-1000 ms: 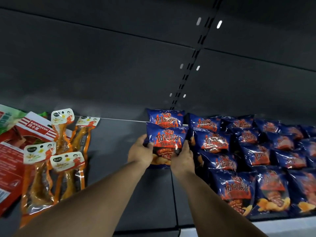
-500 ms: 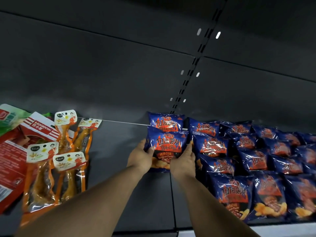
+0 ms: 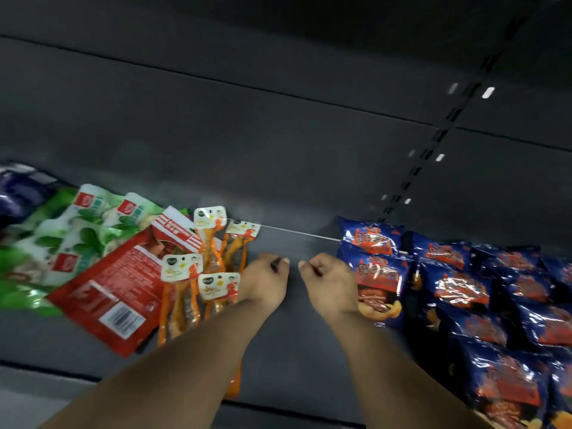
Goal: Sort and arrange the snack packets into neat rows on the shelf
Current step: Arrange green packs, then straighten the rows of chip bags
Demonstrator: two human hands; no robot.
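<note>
Blue chip packets [image 3: 458,274] lie in overlapping rows on the right of the dark shelf [image 3: 297,345]. The leftmost column ends with a blue packet [image 3: 376,274] beside my right wrist. My right hand [image 3: 328,281] hovers over bare shelf just left of it, fingers curled, holding nothing. My left hand [image 3: 264,278] is close beside it, fingers curled too, empty, next to several orange chicken-feet packets [image 3: 213,267].
Left of the orange packets lie a red packet [image 3: 111,292] with a barcode and a heap of green-and-white packets [image 3: 77,230]. A dark blue packet [image 3: 18,190] sits at the far left. The shelf's back wall rises behind; its front edge [image 3: 278,410] runs below my arms.
Both hands have let go of the blue packet and drawn left over the bare shelf. The view has swung left, revealing the green packets.
</note>
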